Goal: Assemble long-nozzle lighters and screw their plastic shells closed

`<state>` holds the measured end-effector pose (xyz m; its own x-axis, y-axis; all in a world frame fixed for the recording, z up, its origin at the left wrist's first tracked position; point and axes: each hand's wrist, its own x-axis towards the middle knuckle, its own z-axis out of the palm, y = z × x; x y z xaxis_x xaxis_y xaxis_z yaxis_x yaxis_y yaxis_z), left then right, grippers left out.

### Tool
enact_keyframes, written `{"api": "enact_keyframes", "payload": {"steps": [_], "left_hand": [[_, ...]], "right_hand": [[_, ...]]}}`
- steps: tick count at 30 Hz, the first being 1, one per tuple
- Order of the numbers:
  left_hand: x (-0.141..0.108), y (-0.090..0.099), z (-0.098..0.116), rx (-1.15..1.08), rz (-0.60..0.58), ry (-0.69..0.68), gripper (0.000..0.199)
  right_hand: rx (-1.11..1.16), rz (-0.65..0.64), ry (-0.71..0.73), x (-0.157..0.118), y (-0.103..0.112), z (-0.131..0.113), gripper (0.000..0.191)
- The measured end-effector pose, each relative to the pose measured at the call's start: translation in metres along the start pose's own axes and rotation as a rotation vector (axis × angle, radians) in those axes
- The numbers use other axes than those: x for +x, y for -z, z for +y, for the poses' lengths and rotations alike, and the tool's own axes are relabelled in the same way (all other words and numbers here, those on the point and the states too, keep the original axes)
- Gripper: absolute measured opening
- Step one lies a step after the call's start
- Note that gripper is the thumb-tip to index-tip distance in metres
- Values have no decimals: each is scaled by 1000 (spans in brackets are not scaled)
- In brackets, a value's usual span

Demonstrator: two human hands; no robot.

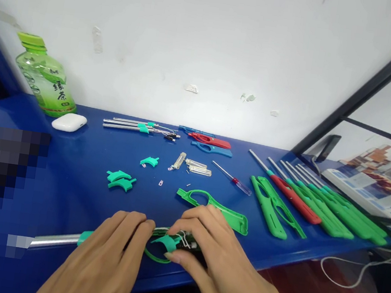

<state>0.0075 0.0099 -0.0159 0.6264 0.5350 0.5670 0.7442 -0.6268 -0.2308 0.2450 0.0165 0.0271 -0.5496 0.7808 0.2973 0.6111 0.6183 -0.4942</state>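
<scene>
Near the table's front edge lies a partly built long-nosed lighter point(156, 259), its metal tube point(54, 240) pointing left. My left hand point(112, 246) is closed over its neck, hiding that part. My right hand point(210, 250) pinches a teal trigger point(168, 243) between thumb and fingers, at the green shell's oval opening. White wires point(185, 239) show beside my right fingers, and the handle's inside is mostly covered by that hand. Just beyond my hands rests a green half-shell point(229, 215), hollow side up. Several loose teal triggers point(121, 183) lie farther left.
Clear fuel tanks point(199, 170) and a screwdriver point(236, 180) lie mid-table. Tube assemblies point(129, 126) and red and blue shells point(214, 142) are at the back. Several lighters point(332, 209) line the right side. A bottle point(46, 79) and white case point(70, 122) stand back left.
</scene>
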Motion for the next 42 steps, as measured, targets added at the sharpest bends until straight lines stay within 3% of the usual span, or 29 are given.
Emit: {"api": "enact_keyframes", "payload": {"steps": [19,25,28,31,34,38,42], "left_hand": [[4,5,1,28,44,22,39],[0,5,-4,-11,9,14,40],[-8,3,-9,-7,-28,1,51],[-16,0,-11,-4,-122,-13,64],[-21,-1,-7,-52,-183,72,62],[-18,-1,-3,-133,-113,135,56],[-9,3,-5,-145,-35,69,52]], "right_hand": [[28,9,-51,1,-1,-1,20],[37,5,-63,1,-3,-1,20],[32,14,-57,1,-3,-2,21],[20,85,-29,0,2,-2,29],[-6,152,11,-3,9,0,18],[-46,191,43,-10,17,5,12],[-70,210,73,-16,15,9,11]]}}
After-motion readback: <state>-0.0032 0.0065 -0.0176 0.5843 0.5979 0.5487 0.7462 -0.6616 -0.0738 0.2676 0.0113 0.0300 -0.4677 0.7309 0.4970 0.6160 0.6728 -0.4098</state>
